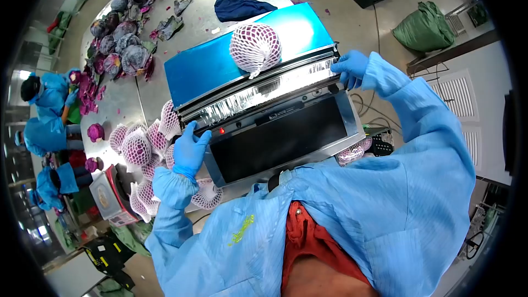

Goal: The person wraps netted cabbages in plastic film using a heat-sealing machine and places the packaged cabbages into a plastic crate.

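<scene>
We log a wide grey metal table [124,104] under our landmark, a long black-and-silver film-wrapping machine [280,140]. Beyond its left end: a heap of bare purple cabbages [135,59]. Step, in our judgement: handling film. Our 2 blue-gloved hands are well apart: right hand [352,69], fingers curled, at the right end of the machine's shiny film strip [264,94]; left hand [191,151] at its left edge. Whether either pinches film, we cannot tell. Next move likely calls for even tension across both ends. Netted cabbages [136,148] crowd the machine's left side, limiting our left elbow. Behind the machine: 1 crumpled navy cloth [239,6]. On its back panel: 1 round purple cabbage in white netting [254,48].
</scene>
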Available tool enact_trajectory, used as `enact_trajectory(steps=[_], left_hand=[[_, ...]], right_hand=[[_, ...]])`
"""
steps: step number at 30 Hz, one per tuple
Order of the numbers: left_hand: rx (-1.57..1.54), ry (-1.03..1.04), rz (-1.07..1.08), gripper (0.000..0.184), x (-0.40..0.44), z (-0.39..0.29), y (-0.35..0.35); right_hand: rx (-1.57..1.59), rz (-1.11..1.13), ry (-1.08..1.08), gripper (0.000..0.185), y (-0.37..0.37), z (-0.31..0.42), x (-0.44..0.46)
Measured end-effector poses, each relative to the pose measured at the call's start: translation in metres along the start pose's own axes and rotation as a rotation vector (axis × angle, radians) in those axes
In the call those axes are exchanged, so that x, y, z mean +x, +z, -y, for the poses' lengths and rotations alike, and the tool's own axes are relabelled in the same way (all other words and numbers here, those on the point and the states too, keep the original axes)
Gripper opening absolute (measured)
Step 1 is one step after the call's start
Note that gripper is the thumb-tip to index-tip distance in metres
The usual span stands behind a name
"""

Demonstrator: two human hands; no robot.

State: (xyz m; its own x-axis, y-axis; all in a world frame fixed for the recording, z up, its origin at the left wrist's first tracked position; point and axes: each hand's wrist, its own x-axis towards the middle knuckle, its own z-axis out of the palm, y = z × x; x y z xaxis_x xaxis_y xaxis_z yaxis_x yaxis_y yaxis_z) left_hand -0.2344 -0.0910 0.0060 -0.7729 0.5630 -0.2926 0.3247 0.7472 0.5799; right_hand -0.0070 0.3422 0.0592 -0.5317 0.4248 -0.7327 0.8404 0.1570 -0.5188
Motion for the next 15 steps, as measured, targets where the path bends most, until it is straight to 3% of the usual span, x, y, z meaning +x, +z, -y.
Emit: enact_trajectory(steps=[1, 5, 9, 12, 15], left_hand=[[-0.265, -0.109, 0.044, 0.043, -0.004, -0.015, -0.001], [-0.655, -0.383, 0.307, 0.016, 0.017, -0.058, -0.014], [-0.842, -0.452, 0.271, 0.015, 0.047, -0.051, 0.003], [-0.872, -0.470, 0.359, 0.015, 0.062, -0.051, 0.007], [-1.011, -0.465, 0.450, 0.016, 0.054, -0.056, -0.003]], right_hand=[[0.086, 0.009, 0.074, 0.041, 0.007, 0.000, 0.005], [0.404, 0.024, 0.132, 0.030, 0.033, 0.016, 0.011], [0.360, -0.001, 0.184, 0.021, 0.048, 0.028, 0.023], [0.355, 0.037, 0.218, 0.021, 0.044, 0.029, 0.031], [0.600, 0.134, 0.188, 0.020, 0.031, 0.015, 0.024]])
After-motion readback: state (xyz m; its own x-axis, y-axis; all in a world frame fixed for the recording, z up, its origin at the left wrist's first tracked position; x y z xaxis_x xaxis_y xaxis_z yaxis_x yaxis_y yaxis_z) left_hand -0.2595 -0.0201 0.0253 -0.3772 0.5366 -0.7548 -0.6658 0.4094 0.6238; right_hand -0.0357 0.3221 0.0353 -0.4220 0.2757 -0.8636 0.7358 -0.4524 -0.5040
